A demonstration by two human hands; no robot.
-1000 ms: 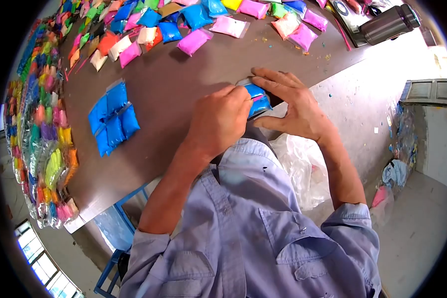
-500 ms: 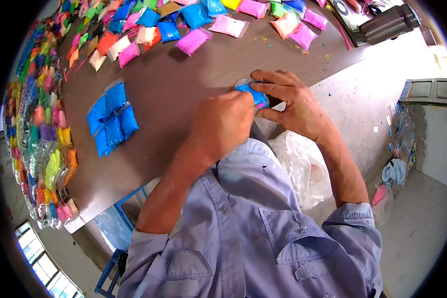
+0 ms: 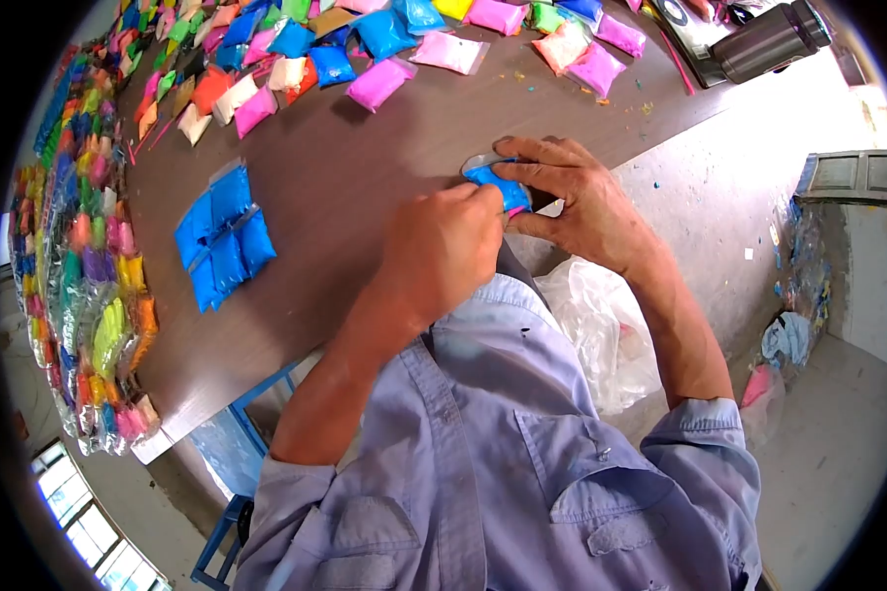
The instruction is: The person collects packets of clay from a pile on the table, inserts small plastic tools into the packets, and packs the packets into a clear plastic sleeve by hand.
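Observation:
A small blue packet (image 3: 487,176) with a clear plastic edge is held between my two hands at the table's near edge. My left hand (image 3: 445,234) is closed, its fingertips pinching the packet's near side. My right hand (image 3: 583,202) grips the far side, fingers over the top and thumb underneath. A bit of pink shows at the packet's lower corner, but the fingers cover much of it. Left of my hands, a joined sheet of several blue packets (image 3: 229,248) lies flat on the brown table (image 3: 315,197).
Loose colourful packets (image 3: 381,85) spread along the table's far side. Strips of filled packets (image 3: 108,335) are heaped at the left. A metal flask (image 3: 771,44) lies at the far right. A clear plastic bag (image 3: 601,335) hangs beside my lap, and a blue stool frame (image 3: 256,399) stands below.
Both hands keep their hold on the blue packet, with only a very slight shift of the fingers. The view has moved a little; the other things lie as before.

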